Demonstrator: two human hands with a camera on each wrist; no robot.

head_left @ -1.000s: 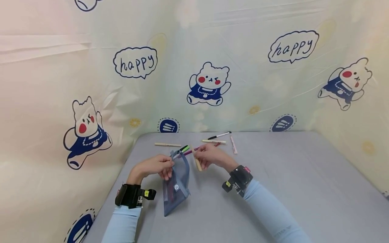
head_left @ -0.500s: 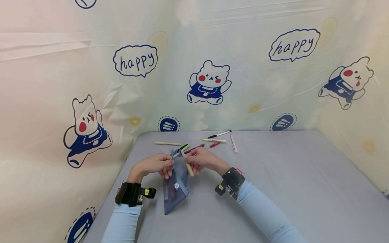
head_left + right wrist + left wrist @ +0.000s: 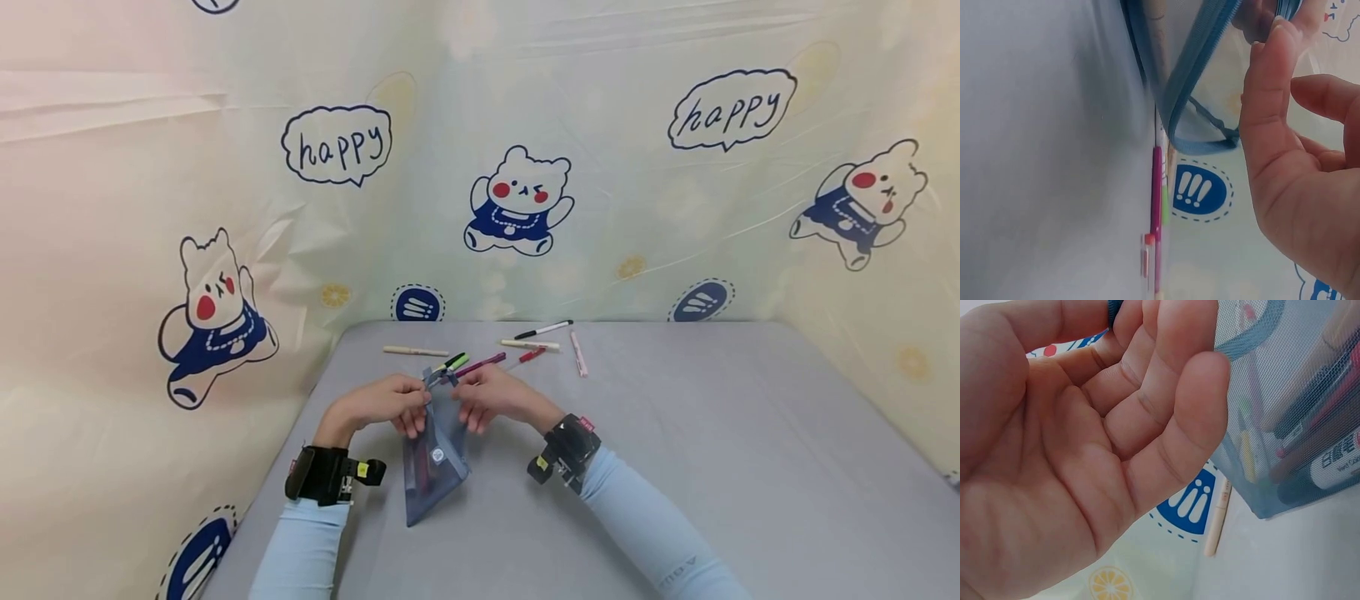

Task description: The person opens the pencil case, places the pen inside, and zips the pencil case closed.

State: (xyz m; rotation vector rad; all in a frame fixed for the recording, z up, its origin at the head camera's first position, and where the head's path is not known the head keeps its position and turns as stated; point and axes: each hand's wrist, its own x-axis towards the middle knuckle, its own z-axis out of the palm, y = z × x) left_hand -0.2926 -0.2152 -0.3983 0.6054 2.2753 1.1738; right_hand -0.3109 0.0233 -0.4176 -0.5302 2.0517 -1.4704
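A blue mesh zipper pouch [image 3: 437, 492] stands tilted on the table between both hands. My left hand [image 3: 386, 404] pinches its upper edge on the left. My right hand [image 3: 498, 396] is at the right side of the mouth, its fingertips on the zipper edge [image 3: 1200, 69] in the right wrist view, some fingers showing through the mesh. Through the mesh in the left wrist view show a beige pen [image 3: 1300, 378], a red pen [image 3: 1338, 394] and a dark-capped marker [image 3: 1335, 469] with a white label. The left fingers [image 3: 1200, 400] curl beside the pouch wall.
Behind the pouch lie a purple pen [image 3: 483, 364], a green pen [image 3: 459, 362] and a red-capped pen [image 3: 532, 355]. Farther back are a beige pen [image 3: 416, 351], a cream pen [image 3: 529, 344], a black-and-white pen [image 3: 543, 329] and a pink-and-white pen [image 3: 578, 354]. A printed curtain hangs behind the table.
My right hand has moved left to the pouch's mouth. The beige pen it held has gone down into the pouch and left its fingers. My left hand keeps its hold.
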